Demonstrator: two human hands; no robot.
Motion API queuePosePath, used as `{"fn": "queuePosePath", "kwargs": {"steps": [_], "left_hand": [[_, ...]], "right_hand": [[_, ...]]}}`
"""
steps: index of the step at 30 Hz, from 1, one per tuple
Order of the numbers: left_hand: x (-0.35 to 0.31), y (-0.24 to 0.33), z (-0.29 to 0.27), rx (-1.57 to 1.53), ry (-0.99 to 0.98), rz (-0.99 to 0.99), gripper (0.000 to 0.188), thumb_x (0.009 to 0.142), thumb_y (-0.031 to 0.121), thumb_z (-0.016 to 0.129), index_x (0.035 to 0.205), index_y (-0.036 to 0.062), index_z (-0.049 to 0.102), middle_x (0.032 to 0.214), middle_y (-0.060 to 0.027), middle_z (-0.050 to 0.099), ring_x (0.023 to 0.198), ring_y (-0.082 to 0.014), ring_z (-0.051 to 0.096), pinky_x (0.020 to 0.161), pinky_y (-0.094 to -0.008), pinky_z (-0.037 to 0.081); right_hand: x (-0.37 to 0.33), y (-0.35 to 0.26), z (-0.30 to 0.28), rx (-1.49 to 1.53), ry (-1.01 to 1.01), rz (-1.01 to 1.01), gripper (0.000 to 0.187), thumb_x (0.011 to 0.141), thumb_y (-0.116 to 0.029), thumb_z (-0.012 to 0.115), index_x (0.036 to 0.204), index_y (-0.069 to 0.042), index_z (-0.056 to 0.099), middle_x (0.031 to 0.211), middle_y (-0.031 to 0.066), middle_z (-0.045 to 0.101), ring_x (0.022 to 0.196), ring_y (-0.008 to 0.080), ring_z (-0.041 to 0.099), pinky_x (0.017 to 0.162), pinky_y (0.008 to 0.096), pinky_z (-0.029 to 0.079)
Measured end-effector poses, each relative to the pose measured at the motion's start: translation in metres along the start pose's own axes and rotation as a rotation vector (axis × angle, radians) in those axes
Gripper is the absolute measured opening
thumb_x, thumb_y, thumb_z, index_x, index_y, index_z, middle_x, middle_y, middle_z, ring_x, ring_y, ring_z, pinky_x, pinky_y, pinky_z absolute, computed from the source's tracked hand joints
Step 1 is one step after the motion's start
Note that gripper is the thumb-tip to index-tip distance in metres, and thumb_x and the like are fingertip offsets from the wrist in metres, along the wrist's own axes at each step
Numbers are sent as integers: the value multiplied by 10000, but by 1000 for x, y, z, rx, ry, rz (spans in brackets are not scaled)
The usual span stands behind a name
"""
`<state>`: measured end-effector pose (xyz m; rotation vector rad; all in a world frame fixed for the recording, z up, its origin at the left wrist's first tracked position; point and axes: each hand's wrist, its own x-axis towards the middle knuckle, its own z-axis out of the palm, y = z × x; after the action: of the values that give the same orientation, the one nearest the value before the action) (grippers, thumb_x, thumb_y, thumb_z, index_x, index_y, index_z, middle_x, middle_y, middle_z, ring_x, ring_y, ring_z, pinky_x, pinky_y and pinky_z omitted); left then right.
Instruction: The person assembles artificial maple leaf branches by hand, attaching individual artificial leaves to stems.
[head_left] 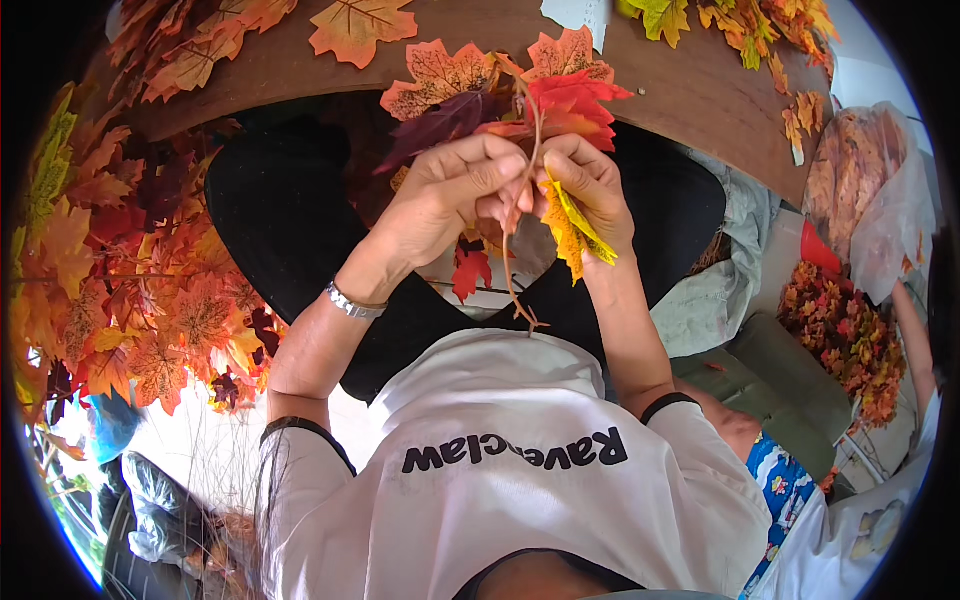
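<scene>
In front of my lap, both hands meet at a thin brown artificial stem (509, 270) whose lower end dangles toward my shirt. My left hand (445, 190) is closed, thumb and finger pinching the stem. My right hand (595, 195) is closed too, with a yellow artificial leaf (570, 230) held in its fingers beside the stem. Beyond the fingers, the same spray carries orange speckled leaves (437, 82), a red leaf (580, 100) and a dark purple leaf (437, 127). Exactly where the yellow leaf meets the stem is hidden by my fingertips.
A brown wooden table (480, 30) curves across the far side, with a loose orange leaf (360, 28) and yellow leaves (745, 25) on it. Leaf garlands (150, 290) hang thickly at left. At right are a plastic bag (890, 190) and a pile of small leaves (840, 340).
</scene>
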<state>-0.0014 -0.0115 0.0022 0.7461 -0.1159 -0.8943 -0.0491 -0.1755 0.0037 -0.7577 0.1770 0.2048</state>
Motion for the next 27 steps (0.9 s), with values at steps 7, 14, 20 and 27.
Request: {"fn": "queuePosePath", "kwargs": {"steps": [7, 14, 20, 27], "left_hand": [[-6, 0, 3, 62, -216, -146, 187, 870, 165, 531, 907, -17, 548, 759, -106, 588, 676, -147, 573, 611, -248, 463], [-11, -3, -2, 95, -249, -81, 111, 817, 112, 618, 825, 12, 570, 768, -71, 614, 675, -103, 579, 634, -216, 465], [-12, 0, 0, 241, -199, 21, 88, 801, 70, 630, 807, 15, 561, 757, -45, 600, 694, -86, 573, 637, -221, 465], [-14, 4, -2, 120, -299, -55, 94, 816, 73, 607, 847, 10, 545, 783, -59, 594, 698, -106, 572, 633, -233, 462]], "right_hand": [[3, -3, -8, -8, -31, -66, 130, 846, -129, 569, 866, -1, 556, 773, 36, 567, 670, 75, 533, 605, 182, 429], [6, -2, -5, 0, -172, -30, 135, 822, -94, 585, 896, 14, 553, 791, 68, 576, 705, 106, 550, 650, 211, 447], [5, -16, -3, -289, -210, -57, 174, 776, -33, 622, 925, 43, 574, 835, 86, 604, 761, 125, 586, 681, 234, 475], [14, -38, 4, -902, -309, -308, 125, 730, 9, 651, 851, 34, 627, 857, 90, 633, 794, 132, 586, 712, 245, 458]]}}
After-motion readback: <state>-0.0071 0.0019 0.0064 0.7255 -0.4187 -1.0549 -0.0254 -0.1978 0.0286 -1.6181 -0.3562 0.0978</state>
